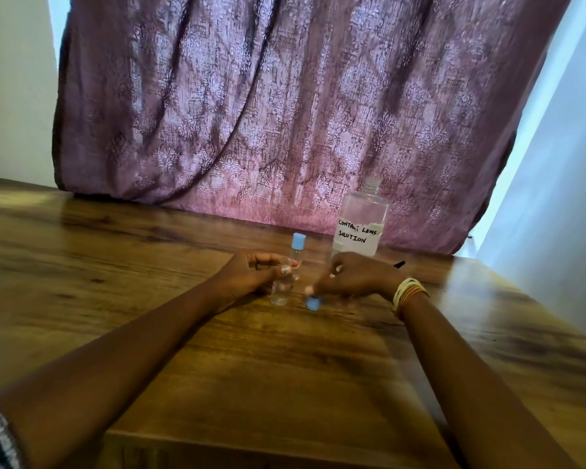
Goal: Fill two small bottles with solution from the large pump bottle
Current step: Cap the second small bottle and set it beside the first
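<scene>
left hand (247,274): curled around a small clear bottle (282,286), thumb and fingers pinching it about mid-height, so it's holding that one upright on the table (183,316)
small clear bottle: no cap on it as far as I can see, bottom sits on the wood, looks like clear liquid inside but it's kinda blurry
second small bottle (296,250): right behind the first one, blue cap on, standing upright, nearly touching the left hand's fingertips
right hand (356,277): blurry, fingers pointing down and bunched narrow over a blue cap (313,302) at the table surface, honestly can't tell if it's gripping the cap or just touching it
blue cap: just right of the held bottle, low by the tabletop
large bottle (361,225): clear, open threaded neck with no pump on it, handwritten label says CONTACT LENS SOLUTION, stands behind the right hand
bangles (408,292): stack of thin ones on the right wrist
backdrop: purple patterned curtain (285,96) hanging behind the table
</scene>
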A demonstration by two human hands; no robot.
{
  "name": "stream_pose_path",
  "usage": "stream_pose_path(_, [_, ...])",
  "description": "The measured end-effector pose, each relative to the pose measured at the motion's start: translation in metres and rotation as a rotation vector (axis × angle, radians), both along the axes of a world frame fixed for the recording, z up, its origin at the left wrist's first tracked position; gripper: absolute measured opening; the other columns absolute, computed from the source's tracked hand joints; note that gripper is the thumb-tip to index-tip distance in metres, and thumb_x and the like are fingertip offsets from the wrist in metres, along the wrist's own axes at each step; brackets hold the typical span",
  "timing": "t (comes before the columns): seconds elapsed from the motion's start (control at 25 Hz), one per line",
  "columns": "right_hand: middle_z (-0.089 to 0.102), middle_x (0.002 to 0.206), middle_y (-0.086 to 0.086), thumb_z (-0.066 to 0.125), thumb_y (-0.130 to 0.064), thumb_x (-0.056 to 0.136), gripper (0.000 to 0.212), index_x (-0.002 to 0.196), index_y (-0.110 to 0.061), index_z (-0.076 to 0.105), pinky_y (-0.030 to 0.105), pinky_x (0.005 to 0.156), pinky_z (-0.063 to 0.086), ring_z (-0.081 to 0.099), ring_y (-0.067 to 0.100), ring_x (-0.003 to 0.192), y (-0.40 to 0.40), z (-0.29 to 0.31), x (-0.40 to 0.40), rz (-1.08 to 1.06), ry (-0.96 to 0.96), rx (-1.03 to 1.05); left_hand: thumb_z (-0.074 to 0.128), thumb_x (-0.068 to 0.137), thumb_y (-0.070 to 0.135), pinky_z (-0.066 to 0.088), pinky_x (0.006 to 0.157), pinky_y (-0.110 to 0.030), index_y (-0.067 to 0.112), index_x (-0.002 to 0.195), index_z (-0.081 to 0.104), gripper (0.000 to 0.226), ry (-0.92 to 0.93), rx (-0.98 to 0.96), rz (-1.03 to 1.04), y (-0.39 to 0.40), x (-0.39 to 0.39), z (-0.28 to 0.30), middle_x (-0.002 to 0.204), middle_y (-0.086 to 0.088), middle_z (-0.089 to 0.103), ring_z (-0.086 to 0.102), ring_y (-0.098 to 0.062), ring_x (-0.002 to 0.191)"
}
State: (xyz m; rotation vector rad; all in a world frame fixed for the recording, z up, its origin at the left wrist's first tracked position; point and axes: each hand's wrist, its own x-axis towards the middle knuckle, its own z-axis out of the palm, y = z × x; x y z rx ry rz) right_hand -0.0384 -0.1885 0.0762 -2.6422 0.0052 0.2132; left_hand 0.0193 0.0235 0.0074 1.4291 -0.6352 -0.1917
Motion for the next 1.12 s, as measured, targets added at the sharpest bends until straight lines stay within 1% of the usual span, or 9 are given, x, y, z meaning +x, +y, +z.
stream_pose_path(0.08, [0.062,0.096,-0.003,0.081,-0.032,0.075,0.044,0.111,-0.014,0.062,0.022,0.059,0.056,0.065,0.007,0.066,0.02,-0.006,-0.004,0.165,0.1,-0.036,0.072,0.07,0.02,0.047,0.087,-0.051,0.01,0.1,0.073,0.032,0.014,0.005,-0.005,0.0,0.001,0.001,0.094,-0.004,0.077,0.069,-0.026,0.091])
stream_pose_path(0.16, [0.065,0.094,0.001,0.078,-0.015,0.078,0.032,0.108,-0.008,0.068,0.025,0.064,0.059,0.065,0.005,0.063,0.022,-0.013,-0.001,0.246,0.055,-0.031,0.075,0.069,0.023,0.043,0.088,-0.057,0.012,0.098,0.074,0.031,0.022,0.002,-0.025,0.0,0.002,-0.001,0.097,-0.007,0.077,0.07,-0.024,0.088])
stream_pose_path(0.28, [0.073,0.095,0.005,0.079,-0.01,0.074,0.019,0.092,-0.014,0.076,0.038,0.08,0.058,0.066,0.012,0.077,0.02,-0.015,0.006,0.224,-0.304,0.063,0.084,0.065,0.03,0.038,0.082,-0.052,0.012,0.101,0.075,0.041,0.041,-0.024,-0.054,0.0,0.004,-0.004,0.107,-0.028,0.069,0.053,-0.036,0.092])
stream_pose_path(0.4, [0.074,0.099,0.005,0.075,-0.004,0.074,0.021,0.085,-0.022,0.075,0.045,0.079,0.06,0.066,0.011,0.073,0.024,-0.015,0.007,0.126,-0.502,0.311,0.074,0.073,0.014,0.054,0.078,-0.041,0.011,0.107,0.07,0.034,0.042,-0.007,-0.036,0.001,0.001,0.0,0.101,-0.017,0.074,0.068,-0.03,0.088])
stream_pose_path(0.56, [0.071,0.1,0.01,0.063,0.004,0.086,0.023,0.107,-0.002,0.07,0.026,0.067,0.06,0.068,0.01,0.069,0.031,-0.008,0.002,0.11,-0.576,0.585,0.079,0.063,0.014,0.049,0.091,-0.052,0.001,0.109,0.069,0.049,0.062,0.035,-0.031,0.001,0.002,-0.003,0.106,-0.023,0.072,0.067,-0.035,0.099])
stream_pose_path(0.68, [0.07,0.081,0.001,0.069,-0.003,0.085,0.013,0.098,-0.003,0.071,0.01,0.057,0.048,0.066,-0.002,0.064,0.034,-0.004,-0.002,0.106,-0.697,0.652,0.082,0.061,0.012,0.054,0.09,-0.047,0.01,0.1,0.074,0.04,0.018,0.107,-0.015,0.0,0.004,-0.004,0.1,-0.015,0.076,0.072,-0.025,0.093])
stream_pose_path(0.8, [0.073,0.08,0.001,0.079,-0.004,0.075,0.014,0.087,-0.006,0.071,0.014,0.062,0.053,0.07,0.004,0.068,0.034,-0.008,-0.001,0.104,-0.697,0.684,0.082,0.06,0.016,0.055,0.091,-0.044,0.019,0.094,0.076,0.035,-0.005,0.119,-0.016,-0.002,0.001,-0.002,0.1,-0.011,0.076,0.072,-0.025,0.095])
stream_pose_path(1.0, [0.073,0.09,0.014,0.077,0.005,0.074,0.013,0.077,-0.002,0.067,0.029,0.082,0.06,0.073,0.011,0.083,0.036,-0.017,0.004,0.161,-0.59,0.675,0.083,0.058,0.021,0.053,0.094,-0.049,0.011,0.098,0.075,0.042,-0.004,0.109,-0.01,-0.001,0.002,-0.005,0.103,-0.017,0.075,0.069,-0.033,0.1])
stream_pose_path(1.12, [0.072,0.099,0.015,0.073,0.006,0.077,0.023,0.088,-0.014,0.069,0.028,0.082,0.059,0.072,0.014,0.084,0.033,-0.014,0.004,0.23,-0.501,0.639,0.08,0.068,0.01,0.053,0.093,-0.047,0.005,0.103,0.073,0.036,-0.01,0.139,0.004,-0.002,0.001,-0.004,0.105,-0.019,0.073,0.069,-0.032,0.1])
